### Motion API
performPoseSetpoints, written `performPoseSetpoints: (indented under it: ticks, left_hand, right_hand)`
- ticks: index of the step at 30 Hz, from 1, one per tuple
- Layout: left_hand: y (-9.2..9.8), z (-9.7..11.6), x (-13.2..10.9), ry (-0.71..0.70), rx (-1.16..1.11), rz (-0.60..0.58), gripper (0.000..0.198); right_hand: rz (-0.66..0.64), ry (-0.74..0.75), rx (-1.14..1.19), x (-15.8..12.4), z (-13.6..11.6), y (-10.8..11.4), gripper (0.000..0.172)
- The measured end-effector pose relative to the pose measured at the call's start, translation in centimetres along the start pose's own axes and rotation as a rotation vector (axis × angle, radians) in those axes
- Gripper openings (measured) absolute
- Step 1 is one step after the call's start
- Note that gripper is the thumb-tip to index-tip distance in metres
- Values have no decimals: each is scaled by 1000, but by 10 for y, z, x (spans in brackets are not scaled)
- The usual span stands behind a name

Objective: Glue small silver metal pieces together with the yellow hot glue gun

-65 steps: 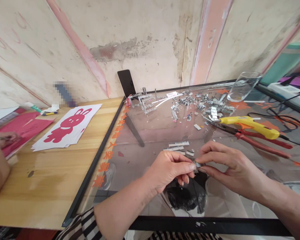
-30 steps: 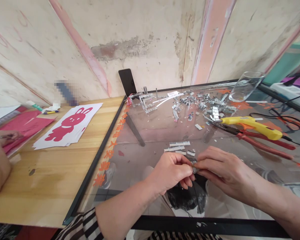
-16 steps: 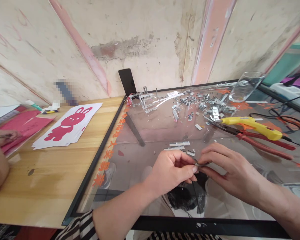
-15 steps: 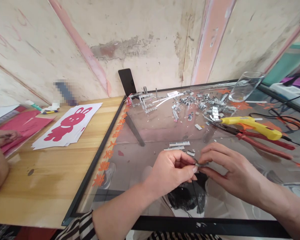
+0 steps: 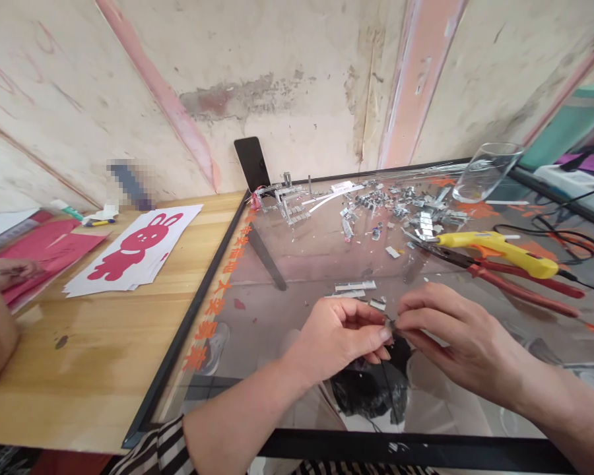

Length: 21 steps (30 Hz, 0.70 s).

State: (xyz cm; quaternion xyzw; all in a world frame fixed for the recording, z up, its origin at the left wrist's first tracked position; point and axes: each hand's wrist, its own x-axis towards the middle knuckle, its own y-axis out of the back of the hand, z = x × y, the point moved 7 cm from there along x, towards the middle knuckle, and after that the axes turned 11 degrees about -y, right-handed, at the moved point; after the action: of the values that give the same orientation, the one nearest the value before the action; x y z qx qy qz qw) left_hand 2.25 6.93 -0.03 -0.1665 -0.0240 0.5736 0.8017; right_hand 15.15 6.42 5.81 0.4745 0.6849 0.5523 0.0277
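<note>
Both hands meet above the front part of a glass tabletop [image 5: 297, 260]. My left hand [image 5: 344, 333] pinches a small grey metal-looking piece [image 5: 390, 323] between thumb and forefinger. The fingertips of my right hand [image 5: 450, 330] close on the other end of that same piece; its exact shape is mostly covered by the fingers. Just beyond the hands lie thin silvery strips [image 5: 355, 286] and a short flat piece [image 5: 377, 304]. Below the hands, a black plastic bag [image 5: 369, 389] shows through the glass.
Silvery scraps [image 5: 400, 201] lie scattered at the back. To the right are a yellow glue gun [image 5: 505, 251], red-handled pliers [image 5: 525, 284] and a drinking glass [image 5: 488, 173]. A phone [image 5: 251, 161] leans on the wall. Left, another person's hand [image 5: 17, 270] rests on red paper near rabbit printouts [image 5: 133, 251].
My right hand's fingers have shifted slightly and drawn closer together on the small piece. My left hand stays nearly in place. Things on the table have not moved.
</note>
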Motion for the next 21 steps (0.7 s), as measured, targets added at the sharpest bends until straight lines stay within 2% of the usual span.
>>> performPoseSetpoints:
  ticks: [7, 13, 21]
  left_hand:
    - [-1, -3, 1, 39, -42, -6, 22]
    - [-3, -2, -1, 68, 32, -22, 19]
    - [-6, -5, -3, 111, 128, -48, 4]
  right_hand:
    - [-32, -84, 58, 3, 3, -1, 14]
    - [-34, -55, 28, 0, 6, -3, 10]
    - [-95, 24, 31, 1, -2, -7, 11]
